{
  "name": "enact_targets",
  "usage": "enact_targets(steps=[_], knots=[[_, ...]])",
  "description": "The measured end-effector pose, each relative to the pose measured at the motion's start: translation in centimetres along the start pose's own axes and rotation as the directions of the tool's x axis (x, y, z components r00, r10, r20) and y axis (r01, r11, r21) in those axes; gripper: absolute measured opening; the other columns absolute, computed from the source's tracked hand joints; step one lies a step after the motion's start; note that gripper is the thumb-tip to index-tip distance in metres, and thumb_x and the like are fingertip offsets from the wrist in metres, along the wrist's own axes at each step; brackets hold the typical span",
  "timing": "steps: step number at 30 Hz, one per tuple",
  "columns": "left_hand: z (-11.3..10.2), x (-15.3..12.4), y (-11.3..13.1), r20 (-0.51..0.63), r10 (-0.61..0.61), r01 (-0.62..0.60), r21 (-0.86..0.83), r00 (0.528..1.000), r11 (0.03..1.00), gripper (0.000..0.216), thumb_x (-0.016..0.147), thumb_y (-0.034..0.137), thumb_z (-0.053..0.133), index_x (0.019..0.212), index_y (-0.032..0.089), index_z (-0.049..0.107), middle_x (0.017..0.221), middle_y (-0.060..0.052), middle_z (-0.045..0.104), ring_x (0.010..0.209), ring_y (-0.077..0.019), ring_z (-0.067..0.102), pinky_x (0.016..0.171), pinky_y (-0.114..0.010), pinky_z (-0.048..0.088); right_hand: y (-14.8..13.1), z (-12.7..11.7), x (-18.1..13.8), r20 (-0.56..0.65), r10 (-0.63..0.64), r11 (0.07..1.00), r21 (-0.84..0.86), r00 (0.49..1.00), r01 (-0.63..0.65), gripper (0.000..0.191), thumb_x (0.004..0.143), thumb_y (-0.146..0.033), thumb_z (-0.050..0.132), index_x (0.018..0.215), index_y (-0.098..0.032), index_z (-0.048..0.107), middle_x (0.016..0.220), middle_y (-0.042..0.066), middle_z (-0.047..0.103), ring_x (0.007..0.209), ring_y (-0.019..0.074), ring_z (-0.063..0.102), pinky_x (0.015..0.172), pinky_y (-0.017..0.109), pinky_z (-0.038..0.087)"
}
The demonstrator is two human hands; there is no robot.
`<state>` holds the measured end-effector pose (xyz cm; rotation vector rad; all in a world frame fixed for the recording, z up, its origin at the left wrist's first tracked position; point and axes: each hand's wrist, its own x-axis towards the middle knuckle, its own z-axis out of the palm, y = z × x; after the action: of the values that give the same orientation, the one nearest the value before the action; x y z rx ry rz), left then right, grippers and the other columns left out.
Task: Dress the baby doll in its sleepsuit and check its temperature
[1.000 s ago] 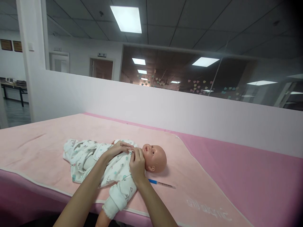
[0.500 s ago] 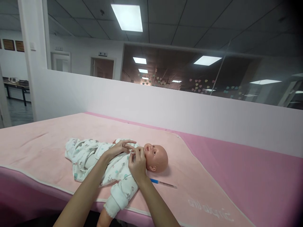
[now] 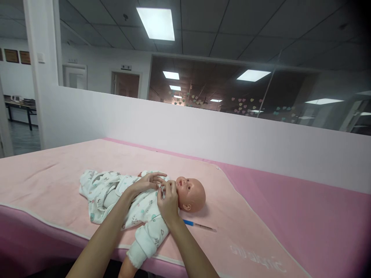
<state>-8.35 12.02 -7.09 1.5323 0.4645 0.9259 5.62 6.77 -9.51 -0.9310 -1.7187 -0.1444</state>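
Observation:
A baby doll lies on its back with its head to the right, dressed in a white printed baby outfit. At the collar, just below the doll's chin, both my hands meet. My left hand reaches across the chest, its fingertips closed on the cloth by the neckline. My right hand pinches the outfit close beside them, fingers bent. What exactly lies between the fingertips is partly hidden. One sleeved arm of the doll hangs toward the near edge.
A slim stick, blue at one end and clear at the other, lies beside the doll's head. Beneath everything is a light pink blanket over a darker pink surface. A low white wall with glass above stands behind.
The fingers of my left hand have shifted slightly at the collar. My right hand and the doll are nearly unchanged.

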Motion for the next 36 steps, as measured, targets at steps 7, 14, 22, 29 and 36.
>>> enact_targets(steps=[7,14,22,29,36], knots=[[-0.3,0.31,-0.44,-0.028,0.014,-0.013,0.026,1.0,1.0,0.055,0.061,0.004,0.06,0.114,0.017,0.053,0.106,-0.008,0.061,0.097,-0.0174,0.056,0.082,-0.028,0.043,0.05,0.11,0.03,0.003,0.005,1.0,0.013,1.0,-0.005,0.011,0.08,-0.012,0.044,0.087,-0.019,0.05,0.088,0.005,0.049,0.082,0.0169,0.051,0.069,0.031,0.047],[-0.6,0.64,-0.49,-0.001,-0.049,0.049,0.089,0.999,0.995,0.057,0.06,0.001,0.058,0.114,0.017,0.053,0.107,-0.009,0.062,0.103,-0.0201,0.054,0.081,-0.028,0.043,0.14,0.11,-0.05,0.007,0.013,1.0,0.009,1.0,-0.013,0.01,0.08,-0.012,0.044,0.084,-0.019,0.049,0.089,0.005,0.049,0.082,0.0168,0.051,0.068,0.03,0.046],[-0.8,0.63,-0.88,-0.033,-0.024,0.026,0.062,0.999,0.998,0.058,0.058,0.002,0.061,0.114,0.017,0.053,0.109,-0.01,0.06,0.089,-0.0167,0.058,0.074,-0.026,0.044,0.17,0.22,-0.03,-0.006,0.007,1.0,0.015,1.0,-0.007,0.013,0.078,-0.01,0.044,0.084,-0.019,0.05,0.087,0.005,0.049,0.08,0.0169,0.051,0.065,0.03,0.046],[-0.62,0.49,-0.59,-0.033,-0.004,0.007,0.091,0.999,0.996,0.056,0.06,0.005,0.061,0.114,0.018,0.054,0.104,-0.009,0.06,0.091,-0.0174,0.057,0.076,-0.027,0.044,0.02,0.08,0.04,-0.007,-0.008,1.0,-0.006,1.0,0.008,0.013,0.077,-0.01,0.043,0.085,-0.019,0.05,0.086,0.005,0.049,0.08,0.0172,0.051,0.066,0.03,0.046],[-0.2,0.31,-0.23,-0.053,-0.008,0.012,0.068,0.999,0.998,0.055,0.059,0.005,0.063,0.111,0.017,0.055,0.092,-0.005,0.06,0.086,-0.0152,0.056,0.072,-0.025,0.043,0.1,0.21,0.01,-0.001,-0.019,0.999,-0.031,1.0,0.019,0.024,0.073,-0.008,0.043,0.092,-0.018,0.051,0.085,0.004,0.049,0.077,0.0163,0.05,0.063,0.028,0.046]])
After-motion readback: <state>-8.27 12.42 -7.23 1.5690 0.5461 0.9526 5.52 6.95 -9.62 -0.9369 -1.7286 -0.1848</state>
